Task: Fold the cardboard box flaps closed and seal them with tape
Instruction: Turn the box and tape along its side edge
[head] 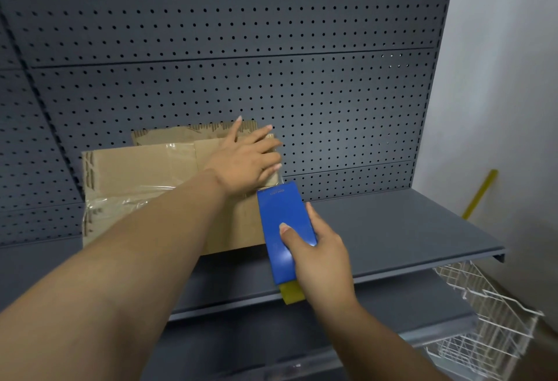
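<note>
A worn brown cardboard box (136, 169) stands on the grey shelf (392, 229), its top flaps folded down and crossed by strips of clear tape. My left hand (244, 160) lies flat with spread fingers on the right end of the box top, pressing the flaps. My right hand (317, 248) grips a blue tape dispenser (283, 229) with a yellow part at its near end. The dispenser's far end touches the box's upper right edge, just below my left hand. The tape roll itself is hidden.
A dark grey pegboard panel (271, 48) rises right behind the box. A second shelf (302, 344) sits lower down. White wire baskets (483, 320) hang at the lower right, and a yellow stick (480, 193) leans on the white wall.
</note>
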